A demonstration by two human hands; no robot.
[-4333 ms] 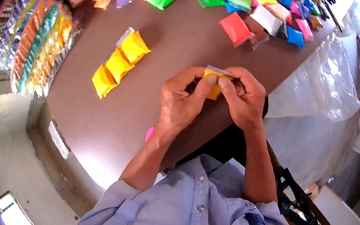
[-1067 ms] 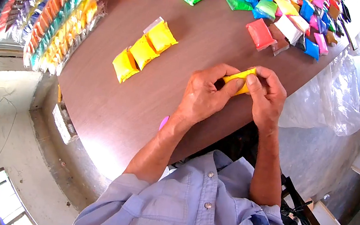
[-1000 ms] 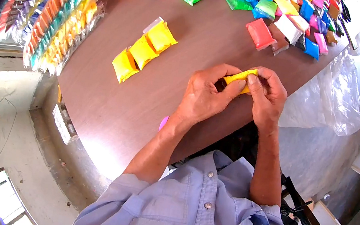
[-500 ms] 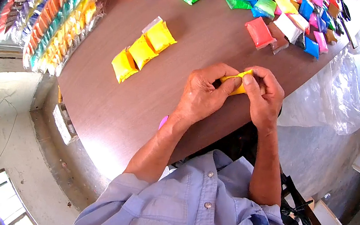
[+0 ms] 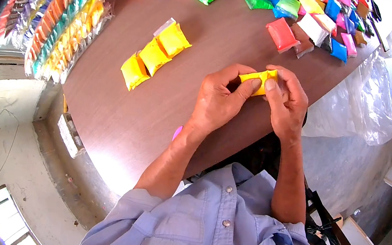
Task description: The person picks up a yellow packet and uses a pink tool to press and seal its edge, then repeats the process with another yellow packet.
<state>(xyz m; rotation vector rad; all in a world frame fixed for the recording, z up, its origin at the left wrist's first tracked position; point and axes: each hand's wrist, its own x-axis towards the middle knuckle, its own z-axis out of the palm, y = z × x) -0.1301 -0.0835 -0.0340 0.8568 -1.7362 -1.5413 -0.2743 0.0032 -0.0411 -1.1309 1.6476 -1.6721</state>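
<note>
Between my two hands is a small yellow packet, held just above the brown table. My left hand grips its left end, with the thumb pressed on the near face. On the other end, my right hand pinches with thumb and fingers. Part of the packet is hidden behind the thumbs. To the left, a slanting row of three yellow packets lies on the table, overlapping, with a clear plastic flap at the top one.
Many coloured packets are heaped along the table's far side. At the left edge stand long clear bags of packed colours. A red packet lies nearer me. Clear plastic sheeting hangs beyond the right edge of the table.
The yellow packet has turned so more of its face shows between my thumbs. My hands have shifted very slightly; the three packets on the table stay put.
</note>
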